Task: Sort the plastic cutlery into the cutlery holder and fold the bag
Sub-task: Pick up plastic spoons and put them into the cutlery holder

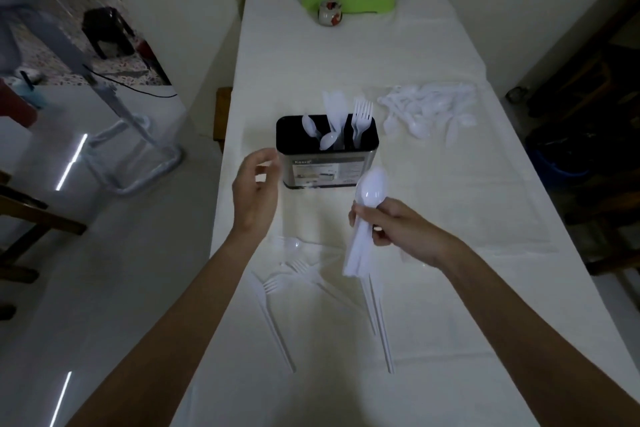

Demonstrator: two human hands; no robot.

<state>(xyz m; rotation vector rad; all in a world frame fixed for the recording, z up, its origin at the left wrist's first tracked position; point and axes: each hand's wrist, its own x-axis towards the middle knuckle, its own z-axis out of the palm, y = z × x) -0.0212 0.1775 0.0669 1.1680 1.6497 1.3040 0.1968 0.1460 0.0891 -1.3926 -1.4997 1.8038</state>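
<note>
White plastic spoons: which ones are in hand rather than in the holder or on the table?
The bundle of white plastic spoons gripped by the right hand, bowls up, just in front of the black-topped steel cutlery holder.

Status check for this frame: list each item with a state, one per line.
Cutlery holder: upright, partly filled.
Right hand: gripping a bundle of spoons.
Left hand: open, empty.
Spoon pile: unsorted, on the table.
Forks: loose, lying flat.
</note>
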